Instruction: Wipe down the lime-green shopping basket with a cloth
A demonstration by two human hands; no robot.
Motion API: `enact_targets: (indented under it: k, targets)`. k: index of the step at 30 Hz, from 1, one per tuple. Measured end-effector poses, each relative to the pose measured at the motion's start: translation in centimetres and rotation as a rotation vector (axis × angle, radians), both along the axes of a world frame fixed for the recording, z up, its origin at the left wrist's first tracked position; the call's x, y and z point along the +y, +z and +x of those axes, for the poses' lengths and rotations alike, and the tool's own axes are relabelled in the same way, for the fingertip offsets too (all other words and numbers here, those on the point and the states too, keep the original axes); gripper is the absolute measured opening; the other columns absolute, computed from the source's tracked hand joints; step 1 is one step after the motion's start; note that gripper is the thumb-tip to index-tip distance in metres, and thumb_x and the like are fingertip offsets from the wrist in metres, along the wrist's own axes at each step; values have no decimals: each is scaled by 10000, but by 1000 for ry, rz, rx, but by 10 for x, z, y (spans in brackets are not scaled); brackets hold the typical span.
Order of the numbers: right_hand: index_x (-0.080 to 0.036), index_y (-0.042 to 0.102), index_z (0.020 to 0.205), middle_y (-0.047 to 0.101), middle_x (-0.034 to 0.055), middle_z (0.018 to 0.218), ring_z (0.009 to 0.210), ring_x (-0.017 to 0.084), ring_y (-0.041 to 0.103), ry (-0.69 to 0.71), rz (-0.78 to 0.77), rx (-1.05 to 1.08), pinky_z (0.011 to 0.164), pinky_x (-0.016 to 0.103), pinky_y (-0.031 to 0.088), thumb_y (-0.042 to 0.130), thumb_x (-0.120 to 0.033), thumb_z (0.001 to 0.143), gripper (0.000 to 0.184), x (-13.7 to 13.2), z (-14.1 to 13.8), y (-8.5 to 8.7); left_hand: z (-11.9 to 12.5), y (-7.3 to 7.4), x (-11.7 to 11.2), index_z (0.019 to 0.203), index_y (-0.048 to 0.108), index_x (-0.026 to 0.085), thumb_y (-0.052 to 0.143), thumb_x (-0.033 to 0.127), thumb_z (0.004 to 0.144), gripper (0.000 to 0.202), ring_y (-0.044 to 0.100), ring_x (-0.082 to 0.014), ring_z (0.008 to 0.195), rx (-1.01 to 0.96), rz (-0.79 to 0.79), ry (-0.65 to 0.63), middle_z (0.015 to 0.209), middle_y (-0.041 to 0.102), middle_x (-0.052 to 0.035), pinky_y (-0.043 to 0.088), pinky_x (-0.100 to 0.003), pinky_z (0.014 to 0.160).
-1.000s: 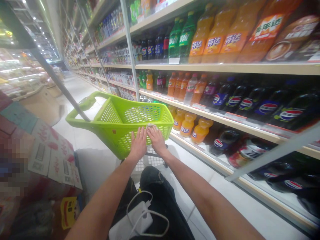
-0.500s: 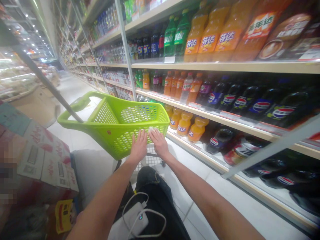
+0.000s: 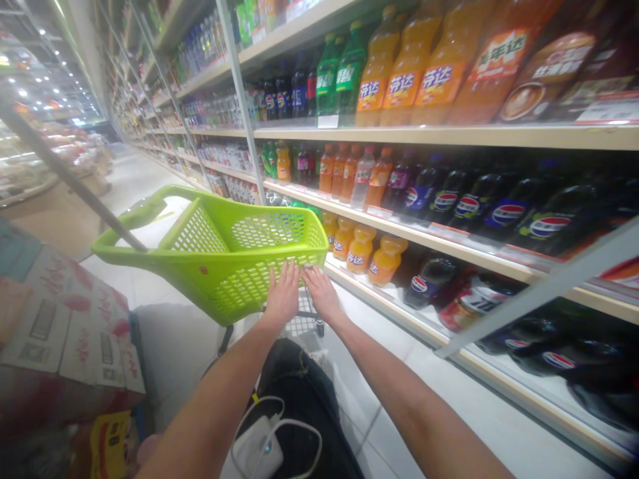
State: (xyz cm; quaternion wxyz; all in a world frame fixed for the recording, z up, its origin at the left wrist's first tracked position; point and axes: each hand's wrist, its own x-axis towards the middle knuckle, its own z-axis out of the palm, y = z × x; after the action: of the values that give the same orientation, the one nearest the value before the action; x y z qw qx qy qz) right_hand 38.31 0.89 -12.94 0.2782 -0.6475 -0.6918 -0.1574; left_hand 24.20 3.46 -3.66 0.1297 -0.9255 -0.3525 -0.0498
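My left hand (image 3: 283,293) reaches forward with its fingers stretched out. Its fingertips are at the near side of a lime-green shopping cart (image 3: 239,286) with perforated walls; whether they touch it or hover just in front, I cannot tell. Close beside it on the right, my right hand (image 3: 322,293) also has its fingers extended, near the cart's end corner. Neither hand shows anything held in it. The cart's main basket looks bare inside, and a white item (image 3: 162,223) lies in the compartment by its handle.
Shelves of drink bottles (image 3: 387,73) run along the right, with a slanted metal post (image 3: 539,286) in front. Printed cartons (image 3: 74,319) stand at left. A grey pole (image 3: 74,169) crosses by the cart handle. A white power bank (image 3: 257,446) with cable is at my lap.
The cart and cartons have shifted slightly left in view. Both hands have come a little lower against the cart's side. A whitish patch at my right fingertips no longer shows clearly.
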Motion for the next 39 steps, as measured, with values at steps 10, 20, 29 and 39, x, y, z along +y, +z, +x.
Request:
enact_targets:
  k: [10, 20, 29, 39]
  targets:
    - [-159, 468, 1276, 470, 96, 1331, 1338, 194, 228, -106, 306, 104, 1042, 440, 299, 305, -46, 841, 479, 0, 30, 29, 11, 4, 1, 1386, 230, 83, 321, 145, 784, 612, 89, -242, 1371, 8, 26, 3, 1488, 155, -98, 91, -546, 1082]
    - [-140, 471, 1264, 459, 116, 1336, 1327, 218, 252, -112, 107, 96, 1019, 460, 314, 334, -19, 799, 499, 7, 28, -2, 22, 1, -2, 1389, 230, 98, 313, 148, 779, 618, 96, -237, 1371, 22, 44, -40, 1489, 155, -93, 97, -545, 1083]
    - [-149, 453, 1287, 462, 94, 1337, 1339, 195, 224, -63, 194, 111, 1037, 429, 308, 311, -21, 795, 527, -7, 13, 5, 12, -1, 4, 1383, 246, 97, 294, 142, 795, 592, 95, -238, 1371, 20, 34, -6, 1486, 171, -94, 85, -546, 1082]
    - [-165, 461, 1279, 457, 96, 1341, 1340, 203, 221, -22, 163, 100, 1042, 460, 288, 326, -28, 814, 503, 19, -5, 21, -4, 10, 13, 1376, 259, 71, 287, 144, 796, 585, 120, -251, 1365, -19, 44, 37, 1477, 197, -109, 94, -548, 1080]
